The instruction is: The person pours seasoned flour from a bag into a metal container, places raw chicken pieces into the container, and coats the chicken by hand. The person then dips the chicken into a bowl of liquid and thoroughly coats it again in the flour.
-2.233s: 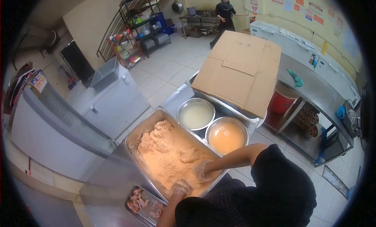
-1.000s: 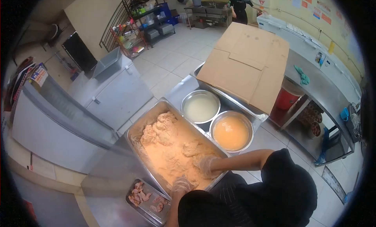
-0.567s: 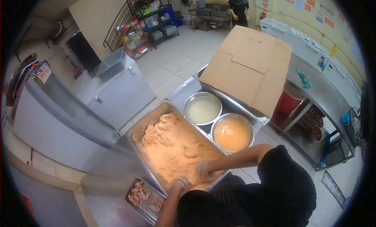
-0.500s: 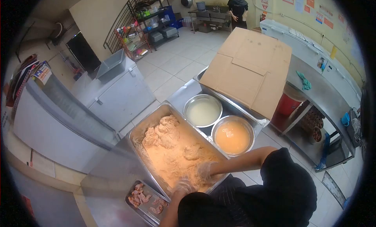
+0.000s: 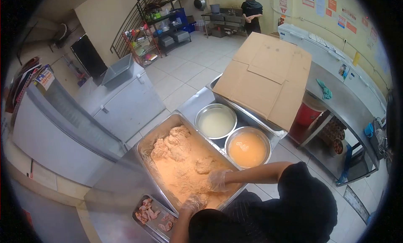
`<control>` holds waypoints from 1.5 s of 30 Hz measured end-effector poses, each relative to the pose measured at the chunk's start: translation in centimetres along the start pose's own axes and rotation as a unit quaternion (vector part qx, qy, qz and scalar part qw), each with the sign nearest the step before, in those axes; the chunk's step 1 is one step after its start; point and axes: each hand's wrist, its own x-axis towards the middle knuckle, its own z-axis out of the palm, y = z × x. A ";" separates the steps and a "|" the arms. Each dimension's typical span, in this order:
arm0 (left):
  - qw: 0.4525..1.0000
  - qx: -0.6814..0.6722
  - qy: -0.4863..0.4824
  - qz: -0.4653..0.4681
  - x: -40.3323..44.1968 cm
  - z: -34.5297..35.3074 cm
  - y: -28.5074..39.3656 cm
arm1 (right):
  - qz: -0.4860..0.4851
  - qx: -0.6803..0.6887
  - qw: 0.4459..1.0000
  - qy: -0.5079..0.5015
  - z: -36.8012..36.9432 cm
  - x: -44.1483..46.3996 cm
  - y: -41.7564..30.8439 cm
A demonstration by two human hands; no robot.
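A deep steel pan (image 5: 145, 161) holds orange-tinted breading flour (image 5: 176, 169). Both my hands wear clear plastic gloves and are down in this flour. Near the pan's front edge is my left hand (image 5: 194, 204), its fingers largely covered by flour. My right hand (image 5: 218, 180) reaches in from the right side, fingers sunk out of sight. Whether either hand grips a piece cannot be made out. Flour-coated pieces (image 5: 172, 142) are heaped at the pan's far end. Another coated lump (image 5: 204, 165) lies just beyond my right hand.
Raw chicken pieces (image 5: 146, 210) lie in a small metal tray (image 5: 158, 222) at the front left. Beyond the pan stand a bowl of pale liquid (image 5: 216, 121) and a bowl of orange liquid (image 5: 248, 148). Cardboard (image 5: 268, 75) covers a steel basin. A person (image 5: 252, 14) stands at the back.
My left hand has shifted slightly, and the right hand has moved a little up and left in the flour. The person at the back has brought their hands together.
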 end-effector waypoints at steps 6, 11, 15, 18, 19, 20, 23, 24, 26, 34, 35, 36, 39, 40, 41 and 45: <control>0.996 0.010 0.074 -0.048 -1.3 0.2 0.8 | 0.116 -0.023 0.990 -0.078 -9.8 -2.6 -5.2; 0.994 0.010 0.085 -0.066 -1.7 0.1 0.8 | 0.051 -0.119 0.991 -0.024 -7.6 -3.1 -3.7; 0.993 0.008 0.091 -0.074 -2.0 -0.7 1.3 | 0.020 -0.052 0.998 -0.002 -9.7 -3.1 -3.8; 0.991 -0.008 0.111 -0.071 -2.9 -1.7 1.7 | 0.056 -0.055 0.995 -0.067 -9.0 -2.9 -3.1; 0.989 -0.028 0.132 -0.067 -3.4 -2.2 1.8 | 0.027 -0.101 0.989 -0.100 -11.4 -3.3 -4.2; 0.989 -0.026 0.133 -0.066 -4.6 -3.4 2.0 | -0.002 -0.148 0.980 -0.132 -14.0 -3.5 -5.5; 0.955 0.208 0.144 0.155 -5.6 -6.2 2.7 | -0.055 -0.243 0.949 -0.195 -16.8 -2.8 -6.5; 0.965 0.168 0.176 0.102 -4.6 -6.4 3.1 | 0.020 -0.100 0.991 -0.089 -16.2 -2.6 -7.0; 0.970 0.130 0.202 0.046 -3.7 -6.3 3.3 | 0.096 0.054 0.994 0.020 -15.4 -1.8 -7.5; 0.885 0.381 0.262 0.062 1.2 -12.6 -0.8 | 0.093 0.141 0.979 0.117 -21.9 5.0 -8.4; 0.880 0.191 0.434 0.038 1.1 -13.7 0.0 | 0.032 0.235 0.941 0.240 -21.4 6.5 -7.8; 0.817 -0.015 0.576 0.017 1.4 -14.7 0.8 | -0.033 0.321 0.878 0.354 -20.8 7.4 -6.7; 0.870 0.160 0.466 0.007 11.9 -8.2 -7.2 | 0.169 0.034 0.961 0.215 -16.9 8.5 -4.1; 0.926 0.141 0.349 0.016 12.9 -6.9 -8.3 | 0.200 0.018 0.971 0.132 -13.6 9.0 -2.2; 0.932 0.235 0.270 0.065 10.7 -7.0 -5.3 | 0.230 0.002 0.972 0.048 -9.5 10.0 0.4; 0.912 0.272 0.308 -0.010 15.3 2.4 -6.3 | 0.205 -0.094 0.971 0.078 2.0 12.3 2.8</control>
